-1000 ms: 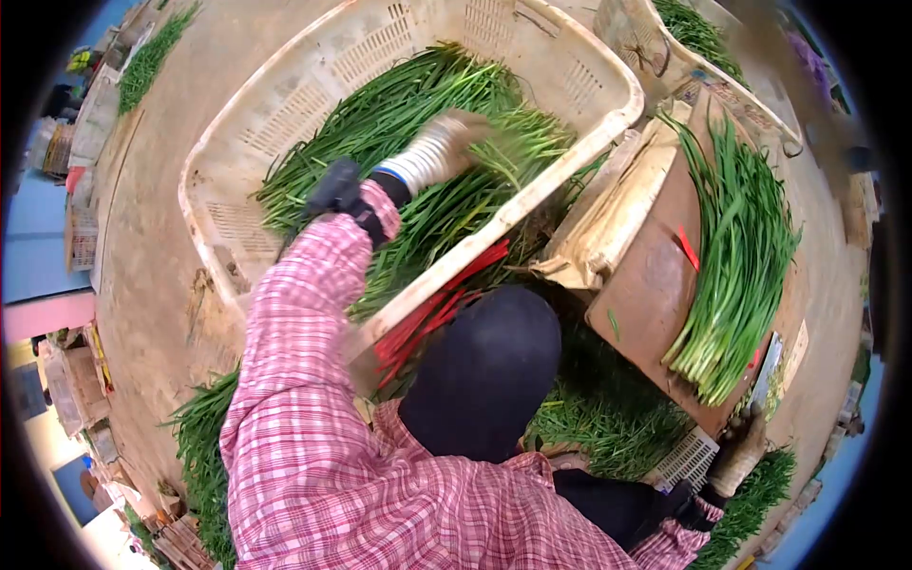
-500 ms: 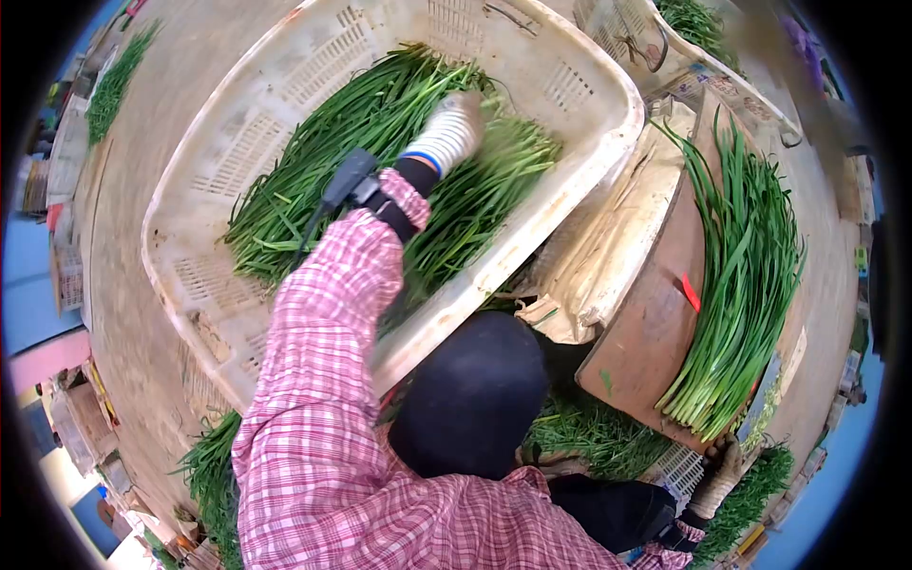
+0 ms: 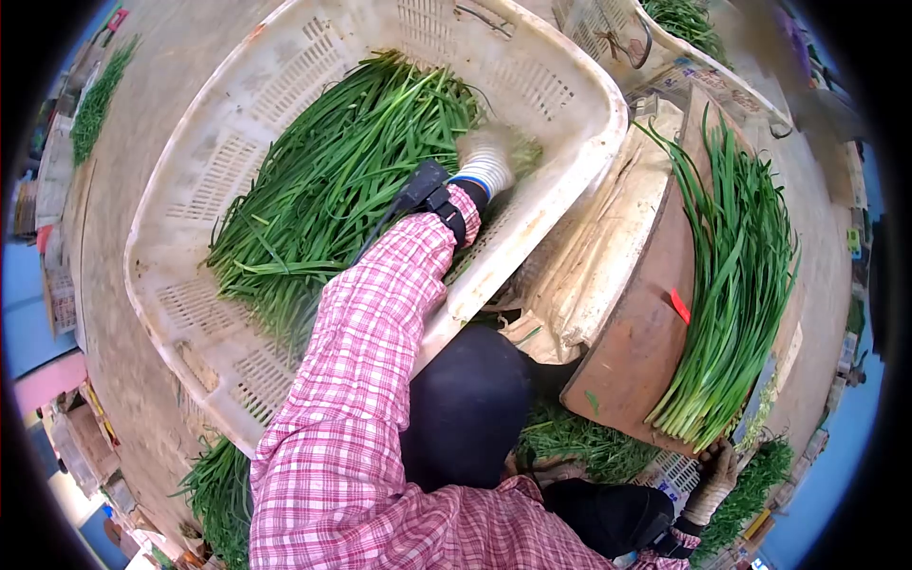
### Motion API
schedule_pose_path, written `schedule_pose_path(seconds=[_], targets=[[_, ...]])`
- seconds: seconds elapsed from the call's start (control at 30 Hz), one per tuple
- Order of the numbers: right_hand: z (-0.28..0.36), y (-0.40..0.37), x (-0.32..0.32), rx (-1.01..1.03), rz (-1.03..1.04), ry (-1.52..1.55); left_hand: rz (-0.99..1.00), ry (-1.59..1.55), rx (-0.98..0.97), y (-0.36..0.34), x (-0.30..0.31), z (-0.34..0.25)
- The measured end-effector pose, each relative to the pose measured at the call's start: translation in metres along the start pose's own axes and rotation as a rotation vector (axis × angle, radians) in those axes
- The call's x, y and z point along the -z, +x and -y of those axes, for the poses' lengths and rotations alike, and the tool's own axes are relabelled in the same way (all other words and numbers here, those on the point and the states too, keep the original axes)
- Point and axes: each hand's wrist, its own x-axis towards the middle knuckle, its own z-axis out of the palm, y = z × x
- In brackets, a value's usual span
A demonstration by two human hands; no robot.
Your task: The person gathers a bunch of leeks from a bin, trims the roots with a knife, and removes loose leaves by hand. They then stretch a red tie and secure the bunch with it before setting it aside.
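Note:
My left hand, in a pale glove with a striped cuff, reaches into a large white plastic crate. It is at the right side of a heap of long green leaves like garlic chives. Motion smears its fingers, and blurred stalks show just beyond them. At the lower right, my right hand, also gloved, is by the lower edge of a brown board. Its fingers look stretched out, close to the pale stalk ends of a chive bundle lying along the board.
A red tag lies on the board beside the bundle. Tan wrapping material sits between board and crate. Another white crate with greens stands at the upper right. My dark-clothed knee is against the near crate. More greens lie at lower left.
My left hand has moved right and toward me inside the crate. The chives under my forearm have shifted left. My right hand stays by the board; the whole view shifts slightly.

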Motion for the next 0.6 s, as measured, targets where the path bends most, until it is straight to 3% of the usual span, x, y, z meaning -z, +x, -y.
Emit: schedule_pose_path(seconds=[0.07,0.13,0.17,0.2,0.27,0.4,0.5,0.53,0.6], targets=[[0.001,0.001,0.002,-0.022,-0.05,-0.04,-0.084,-0.173,-0.114,-0.013,0.01,0.009],[0.03,-0.009,-0.002,-0.025,-0.055,-0.078,-0.028,-0.679,-0.321,-0.01,0.009,0.04],[0.045,-0.014,-0.002,-0.03,-0.055,-0.115,-0.04,-1.257,-0.441,0.001,-0.012,0.056],[0.051,-0.016,0.0,0.039,-0.071,-0.131,0.069,-1.269,-0.302,-0.011,0.009,0.061],[0.065,-0.016,-0.003,0.199,-0.202,-0.231,-0.012,-0.937,-0.206,-0.016,0.016,0.078],[0.136,-0.034,-0.047,0.267,-0.141,-0.219,-0.082,-0.865,-0.25,-0.038,0.025,0.106],[0.185,-0.043,-0.085,0.461,0.193,-0.272,-0.1,-1.019,-0.463,-0.047,0.022,0.119],[0.21,-0.049,-0.112,0.504,0.363,-0.263,-0.101,-1.017,-0.472,-0.051,0.021,0.122],[0.238,-0.063,-0.172,0.427,0.45,-0.267,-0.175,-0.992,-0.425,-0.065,0.019,0.126]])
